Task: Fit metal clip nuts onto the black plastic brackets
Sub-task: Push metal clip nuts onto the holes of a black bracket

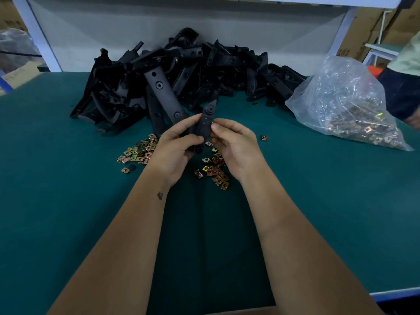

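**Fitting a clip nut onto the bracket held in both hands**

Working from the biggest thing down, I see the green table (68, 201) running wide and bare toward me, its blue front edge low at the right, with plenty of open room near my forearms; the crowding is all at the back, where the heap of black brackets (181, 71) leans against the white panel; to the right sits a clear bag (345, 105) of more nuts, soft and likely to slump if nudged; a second person's clothing shows at the far right edge.

My left hand (175, 148) is curled around the lower part of one bracket (205, 123), held upright above the table, well in front of the heap; my right hand (234, 144) has thumb and forefinger pinched together at the bracket's right edge; whether a nut sits between them I cannot tell.

I judge the bracket stiff, light and easy to grip along its flat shank; the loose clip nuts (216, 171) scattered under my hands, and one stray nut (264, 138) off to the right, look small, springy and sharp-edged, best taken by their flat sides.
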Demonstrator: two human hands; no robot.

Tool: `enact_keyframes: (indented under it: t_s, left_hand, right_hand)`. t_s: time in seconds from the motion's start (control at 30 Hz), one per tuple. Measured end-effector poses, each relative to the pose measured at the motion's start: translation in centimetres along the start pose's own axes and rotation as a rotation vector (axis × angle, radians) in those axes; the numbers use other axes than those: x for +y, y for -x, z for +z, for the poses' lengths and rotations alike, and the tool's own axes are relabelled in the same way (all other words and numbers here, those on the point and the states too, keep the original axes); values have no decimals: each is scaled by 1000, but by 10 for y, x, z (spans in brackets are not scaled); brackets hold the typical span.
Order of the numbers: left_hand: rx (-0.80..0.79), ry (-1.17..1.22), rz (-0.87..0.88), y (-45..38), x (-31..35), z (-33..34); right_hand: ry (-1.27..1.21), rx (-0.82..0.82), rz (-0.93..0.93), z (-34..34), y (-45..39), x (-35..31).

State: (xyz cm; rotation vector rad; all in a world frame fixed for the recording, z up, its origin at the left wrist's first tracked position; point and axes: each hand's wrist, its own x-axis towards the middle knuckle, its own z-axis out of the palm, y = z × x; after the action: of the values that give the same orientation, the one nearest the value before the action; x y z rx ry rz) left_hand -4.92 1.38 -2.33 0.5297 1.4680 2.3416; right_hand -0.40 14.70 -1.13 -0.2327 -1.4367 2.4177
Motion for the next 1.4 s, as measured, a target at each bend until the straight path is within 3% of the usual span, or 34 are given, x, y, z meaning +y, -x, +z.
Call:
enact_keyframes:
  t_s: [0.57, 1.1, 1.3, 1.4]
  left_hand:
    - [29, 2, -6, 1, 1, 3]
    - [19, -25, -21, 5, 1, 6]
    - [94, -166, -9, 5, 0, 7]
    - [75, -113, -27, 4, 0, 8]
  right_hand:
    - [-102, -25, 76, -1, 1, -2]
    - [20, -7, 18, 8, 4, 3]
    - [266, 56, -75, 9, 5, 1]
    - [284, 54, -85, 7, 4, -1]
